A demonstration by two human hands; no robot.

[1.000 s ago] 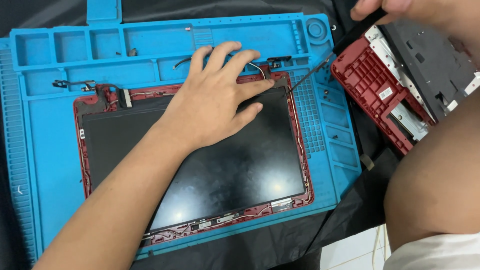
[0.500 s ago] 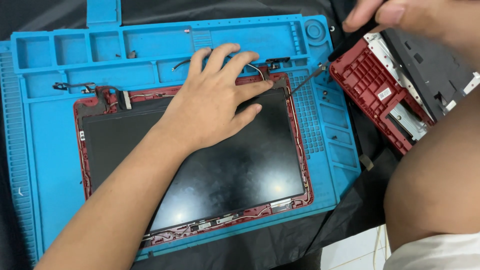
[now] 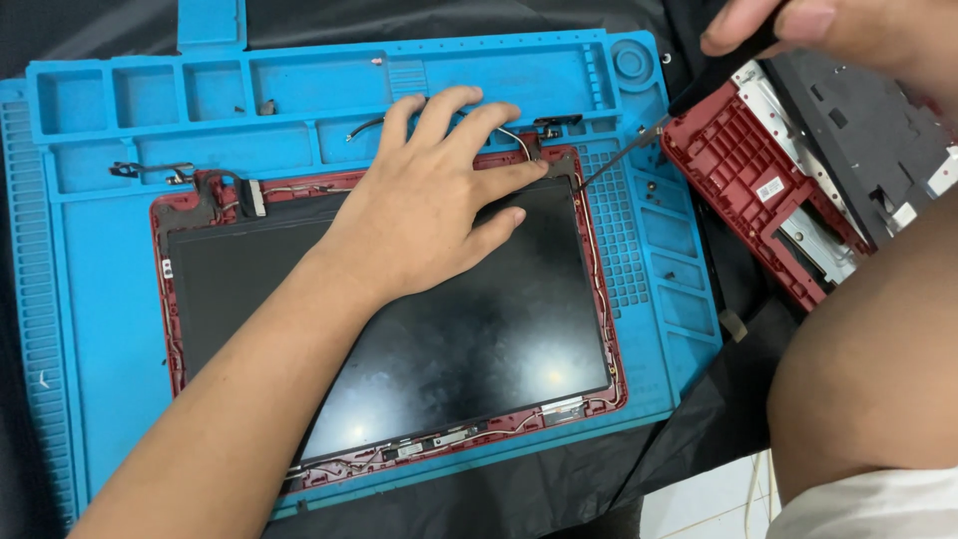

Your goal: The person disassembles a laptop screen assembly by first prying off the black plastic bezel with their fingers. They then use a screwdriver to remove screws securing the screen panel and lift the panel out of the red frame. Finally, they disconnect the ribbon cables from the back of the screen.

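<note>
The left hand (image 3: pixel 434 195) lies open, fingers spread flat on the upper part of the dark screen panel (image 3: pixel 399 329) in its red frame, which rests on a blue silicone work mat (image 3: pixel 90 329). The right hand (image 3: pixel 828 30) pinches a black-handled screwdriver (image 3: pixel 649 130) — its tip at the panel's upper right corner. Right of the mat sits a red laptop base (image 3: pixel 743 190) bearing a small white label (image 3: pixel 769 189) — black cloth underneath, white floor tile at the lower right.

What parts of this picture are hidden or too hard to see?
- Head view: the right hand is cut off by the top edge.
- The screwdriver tip is too thin to tell whether it touches the red screen frame.
- The left hand covers the laptop screen beneath it.
- Screws in the blue mat trays are too small.
</note>
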